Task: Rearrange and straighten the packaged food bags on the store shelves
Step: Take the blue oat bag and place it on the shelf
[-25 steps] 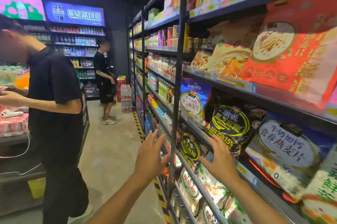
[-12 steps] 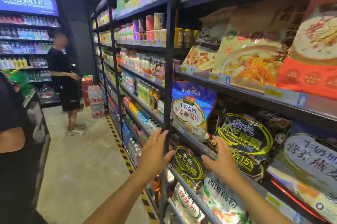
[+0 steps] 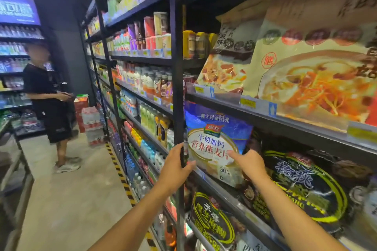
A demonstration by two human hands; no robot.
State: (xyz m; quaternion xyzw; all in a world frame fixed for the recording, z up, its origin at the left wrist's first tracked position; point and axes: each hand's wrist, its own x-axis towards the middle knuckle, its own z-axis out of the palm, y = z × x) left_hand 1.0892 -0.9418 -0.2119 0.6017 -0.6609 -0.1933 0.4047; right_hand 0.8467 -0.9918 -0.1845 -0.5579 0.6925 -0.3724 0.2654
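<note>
A blue and white oatmeal bag (image 3: pixel 214 138) stands at the left end of a shelf, tilted forward over the shelf's edge (image 3: pixel 226 191). My left hand (image 3: pixel 175 169) curls round the black upright post (image 3: pixel 176 79) beside it, with the thumb on the bag's lower left corner. My right hand (image 3: pixel 250 164) holds the bag's right edge, one digit stretched across its front. Black and yellow bags (image 3: pixel 302 185) lean to the right of it. More black bags (image 3: pixel 212 222) sit one shelf lower. Large pale soup-picture bags (image 3: pixel 310 75) fill the shelf above.
Left of the post, shelves hold bottles and cans (image 3: pixel 151 83). A person in black (image 3: pixel 49 103) stands down the aisle by stacked water packs (image 3: pixel 91 122). Yellow-black tape (image 3: pixel 120 175) runs along the concrete floor. A low display (image 3: pixel 12 169) stands on the left.
I have come closer to the shelves. Both hands rose from the lower shelf edge to the blue oatmeal bag and post. The near person on the left has left the view.
</note>
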